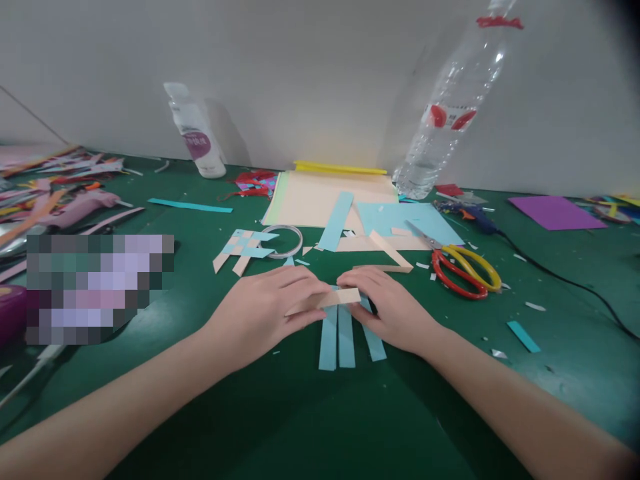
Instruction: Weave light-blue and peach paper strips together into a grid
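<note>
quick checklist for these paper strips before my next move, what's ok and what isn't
1. Peach strip in hand: ok, the left hand pinches it.
2. Blue strips parallel: not ok, the rightmost slants away from the other two.
3. Right hand gripping the peach strip's end: cannot tell, the fingers hide the contact.
4. Scissors away from both hands: ok, they lie off to the right.
5. Scraps cleared away: not ok, small bits lie just beyond the left hand.
</note>
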Motion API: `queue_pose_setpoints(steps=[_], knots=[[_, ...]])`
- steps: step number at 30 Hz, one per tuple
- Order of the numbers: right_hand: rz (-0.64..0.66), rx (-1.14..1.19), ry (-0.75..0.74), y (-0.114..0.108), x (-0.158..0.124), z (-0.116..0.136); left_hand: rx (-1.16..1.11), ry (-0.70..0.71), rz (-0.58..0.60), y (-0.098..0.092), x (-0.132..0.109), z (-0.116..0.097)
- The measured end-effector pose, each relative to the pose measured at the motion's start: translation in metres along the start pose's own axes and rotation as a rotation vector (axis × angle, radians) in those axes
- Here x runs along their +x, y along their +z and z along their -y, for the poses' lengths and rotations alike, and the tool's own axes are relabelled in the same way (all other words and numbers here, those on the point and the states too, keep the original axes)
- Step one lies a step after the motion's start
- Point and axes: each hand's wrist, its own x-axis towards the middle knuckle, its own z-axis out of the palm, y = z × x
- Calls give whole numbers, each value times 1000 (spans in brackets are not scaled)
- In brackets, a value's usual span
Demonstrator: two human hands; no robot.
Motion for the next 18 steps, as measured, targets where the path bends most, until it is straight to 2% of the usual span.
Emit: queue_pose_setpoints(steps=[4,8,12,15,18], knots=[[-75,4,49,-2,-1,-5,-82,-40,-47,11,-4,10],[-133,-134,14,-13,-2,-8,-110,-128,-77,13,-7,16],[-60,-306,89,-32,0,0,-93,-153,-78,10,-8,15],[-43,-300,263,-41,-1,14,-75,-164,-30,10,-9,15],[1,-277,350,-40,-7,25,-42,-154,-2,13,-10,16]])
